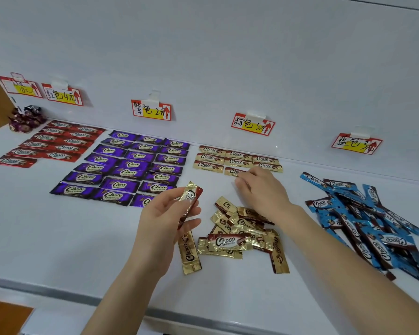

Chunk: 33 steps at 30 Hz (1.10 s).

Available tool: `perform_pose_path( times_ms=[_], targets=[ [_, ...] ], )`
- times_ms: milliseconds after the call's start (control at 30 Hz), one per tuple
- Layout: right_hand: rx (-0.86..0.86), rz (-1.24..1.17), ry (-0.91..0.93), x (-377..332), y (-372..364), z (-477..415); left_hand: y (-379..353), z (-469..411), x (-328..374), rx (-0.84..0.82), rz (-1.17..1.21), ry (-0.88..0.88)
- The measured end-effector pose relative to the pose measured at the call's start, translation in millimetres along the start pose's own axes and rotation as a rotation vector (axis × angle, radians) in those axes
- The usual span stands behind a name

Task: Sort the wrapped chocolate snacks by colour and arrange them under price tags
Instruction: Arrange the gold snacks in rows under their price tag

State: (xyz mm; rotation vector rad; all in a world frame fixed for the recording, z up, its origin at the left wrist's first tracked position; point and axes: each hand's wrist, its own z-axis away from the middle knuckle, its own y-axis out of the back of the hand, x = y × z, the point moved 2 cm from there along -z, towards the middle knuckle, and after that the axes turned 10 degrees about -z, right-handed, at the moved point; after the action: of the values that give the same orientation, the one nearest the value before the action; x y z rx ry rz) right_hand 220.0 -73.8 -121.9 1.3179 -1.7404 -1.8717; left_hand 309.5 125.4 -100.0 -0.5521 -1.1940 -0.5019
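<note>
**Light foil bars, best taken by the middle**

The left hand (165, 213) is gripping one gold snack (191, 195) upright, thumb and fingers clamped across its middle. That looks the right place to take hold: these bars are probably light and fairly stiff, while the crimped foil ends are likely slippery and would crumple. The right hand (261, 189) is reaching forward with its fingertips resting on the newest laid bar (231, 171). Whether it is pinching or only pressing the bar flat I cannot tell, because the back of the hand is hiding it.

Just beyond those fingertips the gold block (237, 155) is lying under the brown tag (253, 124). It is showing eight bars, counting the one being touched. Below the right wrist the loose gold heap (237, 228) is holding perhaps eight more (they overlap, so the count is rough). One further bar (189, 252) is lying just under the left fingers.

Left of the left hand are about twenty-one purple snacks (131, 165) in three columns, and past them about eleven red snacks (58, 141). Right of the right arm the blue heap (363, 213) is too tangled to count. Five price tags are showing on the wall.
</note>
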Motion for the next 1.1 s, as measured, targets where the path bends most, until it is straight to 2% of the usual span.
perform_pose_path(
  times_ms=[500,700,767,833,933,1000,1100],
  targets=[
    [0.024,0.034,0.029,1.4,-2.9,-7.3,1.7,-2.1,-0.5,-0.058,0.099,0.022],
    [0.051,-0.022,0.061,0.6,1.2,-3.9,0.4,2.0,2.9,-0.092,0.136,0.005],
    [0.103,-0.168,0.090,-5.4,8.5,0.8,-0.2,3.7,4.8,-0.099,0.108,-0.021],
    [0.141,-0.474,0.095,-18.9,19.7,9.9,-1.3,5.7,7.4,-0.102,0.055,-0.043],
    [0.014,-0.929,0.097,-45.5,39.1,27.9,-7.0,8.7,11.2,-0.118,-0.050,-0.081],
    [-0.081,-1.020,0.120,-57.2,48.1,40.3,-12.5,12.1,13.8,-0.126,-0.087,-0.098],
    [-0.037,-1.122,0.077,-60.5,57.7,53.1,-19.6,16.6,16.6,-0.114,-0.087,-0.109]
  ],
)
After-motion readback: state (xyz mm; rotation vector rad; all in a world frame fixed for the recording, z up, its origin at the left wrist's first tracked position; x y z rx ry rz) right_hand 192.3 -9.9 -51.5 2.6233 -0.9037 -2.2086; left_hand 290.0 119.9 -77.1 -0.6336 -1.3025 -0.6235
